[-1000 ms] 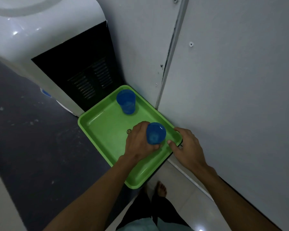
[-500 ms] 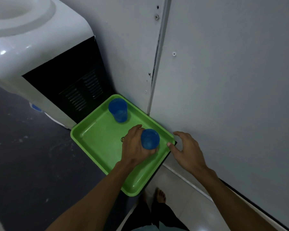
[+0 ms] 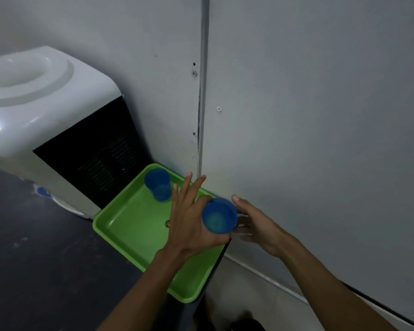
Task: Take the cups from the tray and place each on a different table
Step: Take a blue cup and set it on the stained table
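Note:
A green tray point(image 3: 129, 225) lies on a dark table against the wall. One blue cup point(image 3: 158, 187) stands upright at the tray's far corner. A second blue cup point(image 3: 219, 216) is lifted above the tray's right edge, its mouth facing me. My left hand point(image 3: 191, 220) cradles it against thumb and palm, with the other fingers stretched out and apart. My right hand point(image 3: 261, 225) is right beside the cup, thumb at its rim and fingers curled by its right side, seemingly touching it.
A white water dispenser point(image 3: 41, 120) with a black vented panel stands just left of the tray. The grey panelled wall point(image 3: 296, 115) rises directly behind and to the right. The dark tabletop point(image 3: 46, 259) extends left. The floor shows below the tray's near corner.
The near cup has risen off the tray in my left hand, whose fingers have spread. My right hand has left the tray's rim and closed in on the cup. My view tilted upward.

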`<state>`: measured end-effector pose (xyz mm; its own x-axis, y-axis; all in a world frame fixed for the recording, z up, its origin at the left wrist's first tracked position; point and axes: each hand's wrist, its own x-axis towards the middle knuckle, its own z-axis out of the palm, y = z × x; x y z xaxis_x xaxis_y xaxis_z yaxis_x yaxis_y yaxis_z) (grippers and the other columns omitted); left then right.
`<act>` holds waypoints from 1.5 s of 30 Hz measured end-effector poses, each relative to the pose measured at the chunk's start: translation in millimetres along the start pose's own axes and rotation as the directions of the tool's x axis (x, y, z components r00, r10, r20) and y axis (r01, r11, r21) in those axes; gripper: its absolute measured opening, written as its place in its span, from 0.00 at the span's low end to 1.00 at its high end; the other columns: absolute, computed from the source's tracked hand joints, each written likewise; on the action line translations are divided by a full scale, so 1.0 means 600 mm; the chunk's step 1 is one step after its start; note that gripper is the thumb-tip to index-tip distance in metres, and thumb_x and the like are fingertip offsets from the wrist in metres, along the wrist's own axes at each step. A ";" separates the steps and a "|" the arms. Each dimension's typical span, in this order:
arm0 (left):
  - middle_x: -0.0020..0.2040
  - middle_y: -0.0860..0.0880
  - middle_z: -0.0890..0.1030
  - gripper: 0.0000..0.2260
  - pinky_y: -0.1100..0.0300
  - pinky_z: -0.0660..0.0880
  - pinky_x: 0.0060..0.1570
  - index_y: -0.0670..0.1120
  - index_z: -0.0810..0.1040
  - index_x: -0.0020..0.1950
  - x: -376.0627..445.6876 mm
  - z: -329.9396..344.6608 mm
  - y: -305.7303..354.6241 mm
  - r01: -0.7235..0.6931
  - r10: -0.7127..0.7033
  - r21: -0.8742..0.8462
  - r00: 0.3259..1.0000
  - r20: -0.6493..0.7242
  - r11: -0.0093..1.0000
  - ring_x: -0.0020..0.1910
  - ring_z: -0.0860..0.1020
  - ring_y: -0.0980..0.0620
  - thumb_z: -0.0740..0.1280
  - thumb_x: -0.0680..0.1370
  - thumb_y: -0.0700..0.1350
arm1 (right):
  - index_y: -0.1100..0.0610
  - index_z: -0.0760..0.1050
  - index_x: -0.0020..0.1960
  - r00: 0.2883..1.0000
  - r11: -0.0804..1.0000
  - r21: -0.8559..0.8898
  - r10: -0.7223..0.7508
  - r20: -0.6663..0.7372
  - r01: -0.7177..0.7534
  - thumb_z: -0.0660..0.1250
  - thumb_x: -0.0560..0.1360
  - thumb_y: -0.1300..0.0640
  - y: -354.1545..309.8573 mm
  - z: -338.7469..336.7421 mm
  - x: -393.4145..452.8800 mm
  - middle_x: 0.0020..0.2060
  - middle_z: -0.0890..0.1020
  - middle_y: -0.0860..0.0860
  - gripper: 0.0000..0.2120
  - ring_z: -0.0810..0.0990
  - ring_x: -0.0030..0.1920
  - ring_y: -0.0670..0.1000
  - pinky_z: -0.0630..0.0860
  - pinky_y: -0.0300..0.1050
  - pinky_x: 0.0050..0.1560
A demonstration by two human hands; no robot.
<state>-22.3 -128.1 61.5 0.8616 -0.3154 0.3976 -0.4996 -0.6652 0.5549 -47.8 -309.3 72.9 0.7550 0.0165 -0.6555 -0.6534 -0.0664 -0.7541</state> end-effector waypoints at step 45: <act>0.78 0.47 0.59 0.35 0.38 0.44 0.75 0.48 0.81 0.53 -0.514 0.169 0.869 -0.561 0.952 -0.770 0.148 0.268 0.304 0.78 0.48 0.49 0.71 0.56 0.70 | 0.47 0.77 0.56 0.377 0.720 0.473 0.307 -0.874 0.508 0.64 0.65 0.27 0.649 -0.140 -0.917 0.51 0.83 0.55 0.29 0.83 0.51 0.56 0.74 0.59 0.63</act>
<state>-539.5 -446.5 154.2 -0.3239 -0.8613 0.3915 -0.7042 0.4958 0.5082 -712.8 -428.2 143.3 0.1329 -0.8857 -0.4448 -0.1137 0.4322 -0.8946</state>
